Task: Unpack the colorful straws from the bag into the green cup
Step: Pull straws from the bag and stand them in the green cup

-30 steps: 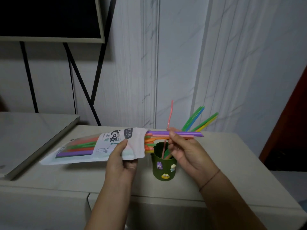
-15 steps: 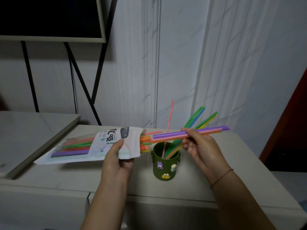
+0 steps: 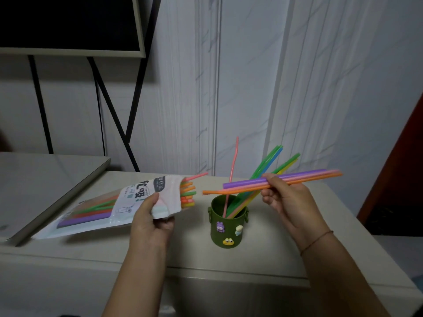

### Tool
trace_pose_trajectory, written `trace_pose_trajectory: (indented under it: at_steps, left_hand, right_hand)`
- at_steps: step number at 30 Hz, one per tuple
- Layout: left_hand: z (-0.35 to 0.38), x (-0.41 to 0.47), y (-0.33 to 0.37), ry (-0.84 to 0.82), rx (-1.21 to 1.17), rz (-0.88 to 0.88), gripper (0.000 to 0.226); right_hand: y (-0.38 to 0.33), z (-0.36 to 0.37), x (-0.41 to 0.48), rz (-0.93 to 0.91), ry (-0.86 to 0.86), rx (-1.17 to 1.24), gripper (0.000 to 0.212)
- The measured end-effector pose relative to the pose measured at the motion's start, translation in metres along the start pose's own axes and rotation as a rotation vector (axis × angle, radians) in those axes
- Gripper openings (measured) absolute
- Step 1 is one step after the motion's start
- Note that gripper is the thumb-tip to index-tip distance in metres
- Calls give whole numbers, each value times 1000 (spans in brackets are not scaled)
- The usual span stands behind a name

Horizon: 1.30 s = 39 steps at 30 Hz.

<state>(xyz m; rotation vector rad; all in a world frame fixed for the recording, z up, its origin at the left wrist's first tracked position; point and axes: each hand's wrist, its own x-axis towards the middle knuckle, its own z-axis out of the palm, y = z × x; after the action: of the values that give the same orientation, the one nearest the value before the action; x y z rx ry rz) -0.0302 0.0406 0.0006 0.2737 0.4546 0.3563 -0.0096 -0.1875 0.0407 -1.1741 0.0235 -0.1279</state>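
Observation:
My left hand [image 3: 152, 219] holds the white straw bag [image 3: 109, 204] near its open mouth, tilted just above the counter, with several straw tips [image 3: 188, 192] sticking out. My right hand [image 3: 288, 200] pinches a purple, a pink and an orange straw [image 3: 247, 185] level in the air, fully clear of the bag and right above the green cup [image 3: 226, 227]. The cup stands on the counter between my hands, has small stickers on its front, and holds several green, blue and yellow straws plus a thin pink bendy one [image 3: 233, 165].
The pale counter [image 3: 263, 255] ends at a front edge close to me. A raised grey slab [image 3: 45, 179] lies at the left. Behind stand a dark screen on black legs [image 3: 68, 21] and a white panelled wall. A dark red surface [image 3: 407, 161] borders the right.
My right hand has drawn the three straws rightward out of the bag until their ends came free. The bag has shifted slightly left and tilted in my left hand.

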Motion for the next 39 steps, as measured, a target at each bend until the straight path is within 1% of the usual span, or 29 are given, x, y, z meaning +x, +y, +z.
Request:
trace_pose_trajectory:
  at_steps: [5,8,12,15,18,21,24,26,32,35,37,39]
  left_hand:
    - [-2,3,6,14,14,16,36]
    - [-1,2,2,11,25,17,38]
    - [2,-4,-5,5,46,-9,31]
    - [3,-7,-10,0,57,-20,32]
    - [3,-9,-14,-14,72,-29,26]
    - [4,-10,-14,-12,75,-31,24]
    - [4,-10,-14,-16,69,-32,25]
    - [4,-11,-15,-19,73,-34,26]
    - [6,-17,-21,-33,94,-39,28]
    - [6,-18,-25,-48,117,-43,27]
    - [6,-20,-26,-50,131,-43,27]
    - [7,-21,-27,-55,141,-39,27]
  right_hand:
    - [-7,-20,8,-26,82,-79,12]
    - [-5,-25,11,-35,91,-191,14]
    - [8,-18,11,-30,36,-407,13]
    - [20,-9,10,-4,-41,-495,14]
    - [24,-4,9,15,-87,-493,11]
    - [18,-7,9,-36,-10,-443,9]
    - [14,-13,10,-113,85,-448,14]
    - [15,-12,10,-135,102,-475,16]
    - [24,-3,15,-119,43,-605,15]
    - [28,-2,18,-104,28,-624,14]
    - [29,-2,17,-69,-2,-609,15]
    - [30,-3,15,0,-41,-596,21]
